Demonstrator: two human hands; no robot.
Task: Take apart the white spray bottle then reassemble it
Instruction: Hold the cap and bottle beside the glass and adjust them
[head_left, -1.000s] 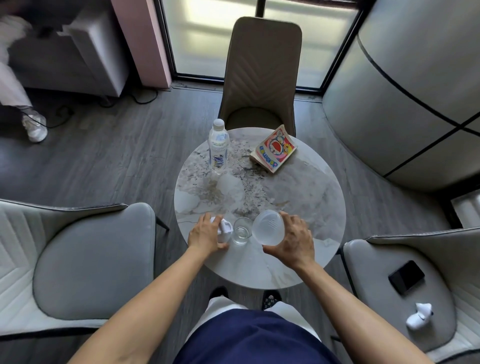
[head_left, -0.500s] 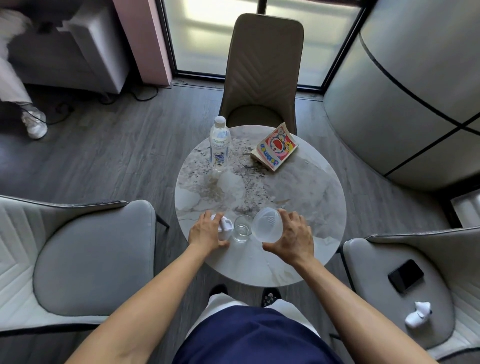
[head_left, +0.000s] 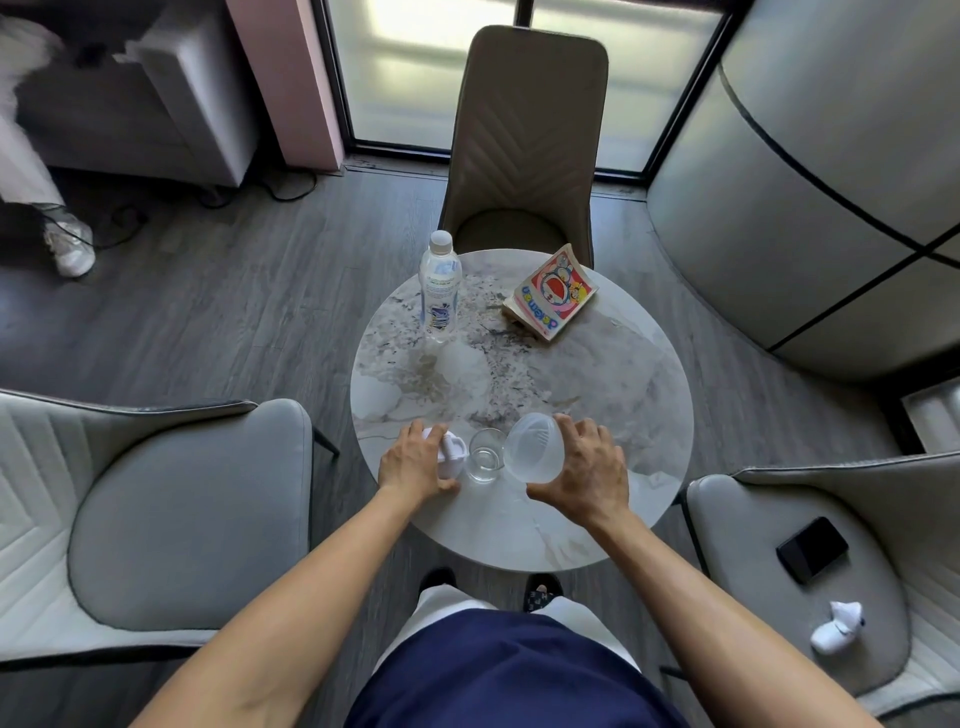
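The white spray bottle is in two parts near the front of the round marble table (head_left: 623, 384). My right hand (head_left: 584, 475) holds the translucent white bottle body (head_left: 532, 452), tipped sideways toward a small clear glass (head_left: 485, 456) with its base facing me. My left hand (head_left: 413, 462) grips the white spray head (head_left: 449, 453), which rests on the table just left of the glass. The glass stands upright between my hands. I cannot tell whether liquid is leaving the body.
A clear water bottle (head_left: 440, 286) stands at the table's far left; a colourful comic book (head_left: 551, 292) lies at the far right. Grey chairs flank the table; the right one (head_left: 779, 519) carries a black phone (head_left: 811, 549) and a white object (head_left: 836, 626).
My right hand has tipped the bottle body a little further toward the glass. My left hand has shifted only slightly on the spray head.
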